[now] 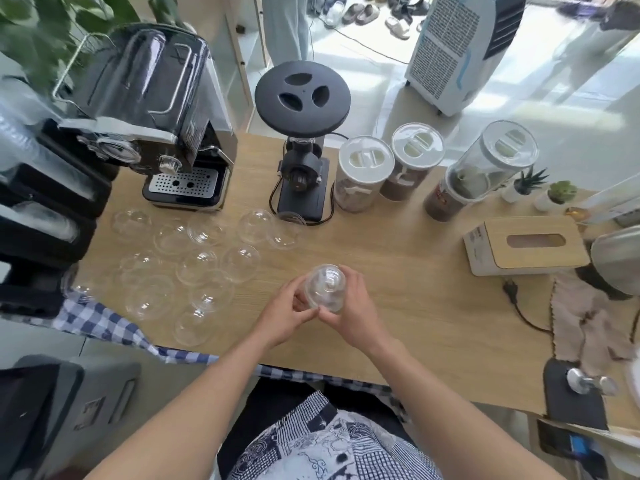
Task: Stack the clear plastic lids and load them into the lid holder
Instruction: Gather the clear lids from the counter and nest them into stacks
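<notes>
Lids, clear domed plastic ones, are all over the left half of the wooden desk, and a small nested stack is already up in both hands near the middle, a bit above the desk. Left hand pinches the stack from its left side, right hand wraps around the right and underside, so both are closed on it. Stack looks like it points dome-up and slightly away from me. Loose lids lie to the left of the hands and a little farther out, so the left hand is the nearer one for grabbing the next; closest is the dome just up-left of the stack. They're thin, glossy and see-through, edges hard to pick out against the wood, some overlapping. Lid holder is probably the black rack at the far left, can't say for sure.
</notes>
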A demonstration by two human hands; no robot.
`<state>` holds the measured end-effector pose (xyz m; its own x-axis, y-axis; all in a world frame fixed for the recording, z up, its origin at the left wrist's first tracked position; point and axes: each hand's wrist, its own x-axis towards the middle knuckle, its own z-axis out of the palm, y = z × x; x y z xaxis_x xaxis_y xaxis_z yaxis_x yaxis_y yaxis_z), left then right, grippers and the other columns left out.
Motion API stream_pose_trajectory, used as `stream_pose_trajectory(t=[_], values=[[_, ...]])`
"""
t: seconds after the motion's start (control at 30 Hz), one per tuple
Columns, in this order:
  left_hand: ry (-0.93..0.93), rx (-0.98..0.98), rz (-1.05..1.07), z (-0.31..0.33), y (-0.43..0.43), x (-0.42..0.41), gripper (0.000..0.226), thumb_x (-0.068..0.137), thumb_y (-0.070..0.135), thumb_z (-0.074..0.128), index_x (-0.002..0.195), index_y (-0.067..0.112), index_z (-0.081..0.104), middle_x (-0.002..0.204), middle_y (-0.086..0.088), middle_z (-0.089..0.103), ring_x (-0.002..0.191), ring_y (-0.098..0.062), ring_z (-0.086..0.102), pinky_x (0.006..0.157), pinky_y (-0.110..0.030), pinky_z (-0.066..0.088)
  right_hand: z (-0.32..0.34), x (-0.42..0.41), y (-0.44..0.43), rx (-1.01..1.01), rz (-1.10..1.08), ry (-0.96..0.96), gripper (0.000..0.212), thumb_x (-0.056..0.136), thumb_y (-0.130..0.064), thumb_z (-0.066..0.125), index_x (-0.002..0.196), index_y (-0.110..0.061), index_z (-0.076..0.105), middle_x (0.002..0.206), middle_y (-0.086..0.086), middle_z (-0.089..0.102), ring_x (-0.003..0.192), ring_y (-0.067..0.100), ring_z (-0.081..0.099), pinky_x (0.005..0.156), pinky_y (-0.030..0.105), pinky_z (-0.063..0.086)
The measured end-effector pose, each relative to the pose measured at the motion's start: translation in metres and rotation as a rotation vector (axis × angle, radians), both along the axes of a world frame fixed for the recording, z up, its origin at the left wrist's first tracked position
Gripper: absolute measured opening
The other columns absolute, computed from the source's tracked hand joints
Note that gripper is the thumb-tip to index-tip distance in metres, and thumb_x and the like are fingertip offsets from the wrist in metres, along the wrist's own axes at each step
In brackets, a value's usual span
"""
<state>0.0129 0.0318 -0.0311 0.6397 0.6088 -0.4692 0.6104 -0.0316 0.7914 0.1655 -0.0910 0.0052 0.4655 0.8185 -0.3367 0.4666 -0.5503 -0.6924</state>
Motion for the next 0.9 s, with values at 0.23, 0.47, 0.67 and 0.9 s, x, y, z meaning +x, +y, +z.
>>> stream_pose_trajectory(t=[0.23, 0.47, 0.67, 0.9], values=[[0.003, -0.004, -0.027, 0.001, 0.009, -0.006, 0.095, 0.091, 0.038, 0.092, 0.169, 0.048, 0.038, 0.128, 0.01, 0.066, 0.106, -0.012, 0.07, 0.096, -0.03, 0.061, 0.001, 0.002, 0.003, 0.024, -0.009, 0.016, 0.099, 0.09, -0.05, 0.089, 0.164, -0.011, 0.036, 0.157, 0.002, 0.047, 0.139, 0.007, 0.047, 0.117, 0.023, 0.041], [0.002, 0.078, -0.133, 0.001, 0.022, -0.02, 0.092, 0.094, 0.05, 0.085, 0.167, 0.064, 0.03, 0.137, 0.014, 0.056, 0.113, -0.006, 0.065, 0.103, -0.034, 0.06, -0.001, -0.024, 0.008, -0.028, -0.116, -0.012, 0.104, 0.09, -0.055, 0.087, 0.167, -0.012, 0.032, 0.164, 0.003, 0.045, 0.147, 0.013, 0.048, 0.118, 0.022, 0.039], [-0.048, 0.141, -0.18, 0.001, 0.033, -0.027, 0.089, 0.093, 0.048, 0.086, 0.168, 0.055, 0.039, 0.133, 0.009, 0.046, 0.125, -0.01, 0.06, 0.107, -0.033, 0.057, 0.005, -0.043, 0.009, -0.023, -0.212, -0.012, 0.1, 0.093, -0.054, 0.085, 0.168, -0.016, 0.031, 0.164, -0.002, 0.042, 0.141, 0.003, 0.042, 0.118, 0.024, 0.038], [-0.163, 0.122, -0.224, 0.006, 0.036, -0.035, 0.087, 0.092, 0.033, 0.09, 0.168, 0.036, 0.046, 0.161, 0.02, 0.05, 0.146, -0.001, 0.049, 0.121, -0.03, 0.042, 0.012, -0.057, 0.012, -0.021, -0.29, 0.016, 0.097, 0.092, -0.049, 0.087, 0.166, -0.017, 0.032, 0.16, -0.002, 0.044, 0.141, 0.014, 0.053, 0.121, 0.039, 0.05]])
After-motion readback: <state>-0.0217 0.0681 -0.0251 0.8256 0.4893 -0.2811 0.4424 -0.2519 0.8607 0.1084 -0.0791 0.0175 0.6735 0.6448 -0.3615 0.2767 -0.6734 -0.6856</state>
